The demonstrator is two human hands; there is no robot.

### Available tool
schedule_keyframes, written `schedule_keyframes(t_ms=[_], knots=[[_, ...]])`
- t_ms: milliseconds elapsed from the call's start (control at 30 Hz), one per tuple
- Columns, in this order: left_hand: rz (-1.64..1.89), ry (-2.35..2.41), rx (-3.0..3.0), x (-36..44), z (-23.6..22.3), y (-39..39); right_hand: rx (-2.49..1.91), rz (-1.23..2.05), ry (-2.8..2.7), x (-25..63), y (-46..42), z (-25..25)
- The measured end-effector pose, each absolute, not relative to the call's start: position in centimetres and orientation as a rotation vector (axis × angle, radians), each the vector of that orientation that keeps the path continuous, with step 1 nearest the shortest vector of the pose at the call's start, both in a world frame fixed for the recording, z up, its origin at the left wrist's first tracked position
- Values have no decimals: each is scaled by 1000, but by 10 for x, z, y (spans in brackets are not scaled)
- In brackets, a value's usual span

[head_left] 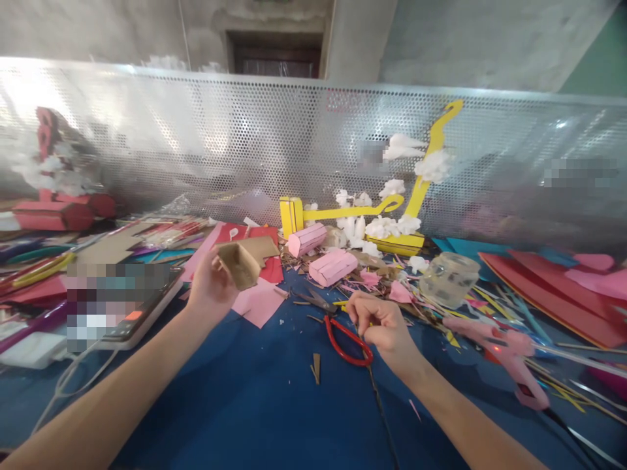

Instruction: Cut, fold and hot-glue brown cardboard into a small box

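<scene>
My left hand [211, 287] grips a small brown cardboard box [240, 264] with open sides and a flap reaching right. My right hand [379, 323] is closed on a pair of red-handled scissors [349, 349]. One handle loop hangs in sight below the fingers; the other is covered by them. The scissor blades point up and left. A bit of yellow shows by the fingertips. Beyond the hands lie two pink paper-covered prisms, one [333, 266] nearer and one [307, 239] farther back. Below the box is a pink paper sheet [259, 302].
Yellow cut-out models with white tufts [394, 243] stand against a perforated metal panel [235, 143]. A pink glue gun [509, 352], a clear plastic container [449, 279] and red sheets [543, 294] lie right. A device with a cable [147, 307] lies left. Scraps litter the blue tabletop [274, 405].
</scene>
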State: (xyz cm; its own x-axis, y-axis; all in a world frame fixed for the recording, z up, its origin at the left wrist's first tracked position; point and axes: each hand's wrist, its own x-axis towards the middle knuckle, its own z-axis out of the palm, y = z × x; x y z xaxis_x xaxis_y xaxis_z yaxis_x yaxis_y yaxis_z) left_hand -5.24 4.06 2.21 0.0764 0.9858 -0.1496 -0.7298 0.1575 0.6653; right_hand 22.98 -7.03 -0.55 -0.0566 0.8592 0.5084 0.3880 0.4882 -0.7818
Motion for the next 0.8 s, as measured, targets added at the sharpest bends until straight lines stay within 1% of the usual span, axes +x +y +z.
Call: schedule_keyframes(t_ms=[133, 367, 467, 600, 700, 800], knots=[[1543, 662, 414, -68, 32, 48, -1145, 502, -1718, 228, -73, -8], [1626, 632, 343, -85, 38, 54, -1378, 474, -1919, 196, -57, 4], [1632, 593, 359, -85, 37, 56, -1538, 440, -1924, 172, -21, 17], [1626, 574, 398, -85, 31, 62, -1672, 410, -1966, 131, 50, 30], [1600, 593, 428, -85, 25, 68, -1744, 426, -1964, 100, 96, 28], [1594, 578, 459, -83, 21, 70, -1783, 403, -1908, 73, 123, 17]])
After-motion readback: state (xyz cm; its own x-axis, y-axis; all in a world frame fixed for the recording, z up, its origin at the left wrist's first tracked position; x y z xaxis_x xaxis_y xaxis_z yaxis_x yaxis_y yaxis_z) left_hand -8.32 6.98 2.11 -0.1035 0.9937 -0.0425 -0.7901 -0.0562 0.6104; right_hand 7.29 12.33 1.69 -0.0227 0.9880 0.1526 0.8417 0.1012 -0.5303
